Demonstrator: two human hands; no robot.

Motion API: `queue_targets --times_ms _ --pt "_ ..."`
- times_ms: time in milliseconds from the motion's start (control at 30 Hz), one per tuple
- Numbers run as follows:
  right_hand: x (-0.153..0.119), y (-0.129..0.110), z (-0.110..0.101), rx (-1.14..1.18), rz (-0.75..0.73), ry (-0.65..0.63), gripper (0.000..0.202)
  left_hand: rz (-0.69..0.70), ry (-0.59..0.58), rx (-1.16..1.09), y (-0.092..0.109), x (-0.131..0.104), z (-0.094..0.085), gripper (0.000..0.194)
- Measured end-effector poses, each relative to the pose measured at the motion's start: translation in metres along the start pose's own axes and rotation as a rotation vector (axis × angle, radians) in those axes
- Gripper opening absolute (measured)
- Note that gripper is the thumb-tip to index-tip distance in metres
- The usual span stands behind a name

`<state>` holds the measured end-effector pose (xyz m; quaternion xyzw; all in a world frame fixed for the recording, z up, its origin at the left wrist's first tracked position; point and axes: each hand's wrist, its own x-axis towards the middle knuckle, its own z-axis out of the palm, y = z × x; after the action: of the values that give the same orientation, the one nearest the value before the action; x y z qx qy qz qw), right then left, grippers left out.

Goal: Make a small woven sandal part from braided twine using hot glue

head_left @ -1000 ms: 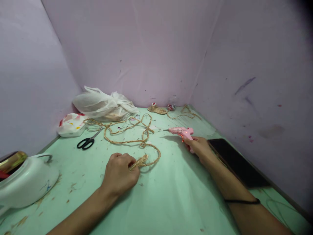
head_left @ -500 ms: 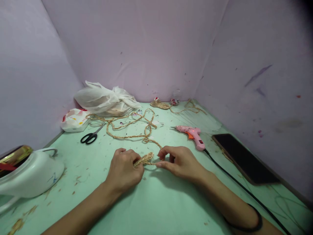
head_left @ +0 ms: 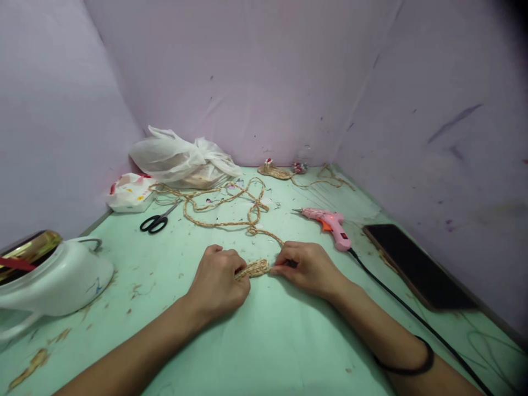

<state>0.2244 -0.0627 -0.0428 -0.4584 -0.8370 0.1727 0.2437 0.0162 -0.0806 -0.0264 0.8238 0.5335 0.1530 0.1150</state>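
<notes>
A small coiled piece of braided straw rope (head_left: 256,268) sticks out to the right of my left hand (head_left: 220,280), whose fingers are wrapped round its other end. At the tip of this piece, my right hand (head_left: 307,268) pinches the rope close to the coil. From the right hand the braided rope (head_left: 218,224) runs back to a small loop and lies in wide curves over the green table. The part of the coil inside my left fist is hidden.
A pink glue gun (head_left: 330,223) with a black cord and a dark phone (head_left: 416,267) lie right. Scissors (head_left: 154,223), a white box (head_left: 131,192) and a white bag (head_left: 181,159) are back left, a white pot (head_left: 61,283) left. A woven straw piece (head_left: 274,172) lies at the back.
My right hand has closed in on the coil's tip, and the short stretch of rope between them is no longer visible. The whole view has shifted slightly.
</notes>
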Motion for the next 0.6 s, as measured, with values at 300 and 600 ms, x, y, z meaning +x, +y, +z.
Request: queue_targets --times_ms 300,600 --pt "0.0004 0.0014 -0.0011 -0.017 -0.038 -0.006 0.004 0.041 -0.02 -0.02 -0.0015 -0.0005 -0.002 0.013" --pt "0.0033 0.0046 0.0026 -0.018 0.086 0.05 0.003 0.115 -0.016 -0.006 -0.0042 -0.0002 -0.0002 0.013"
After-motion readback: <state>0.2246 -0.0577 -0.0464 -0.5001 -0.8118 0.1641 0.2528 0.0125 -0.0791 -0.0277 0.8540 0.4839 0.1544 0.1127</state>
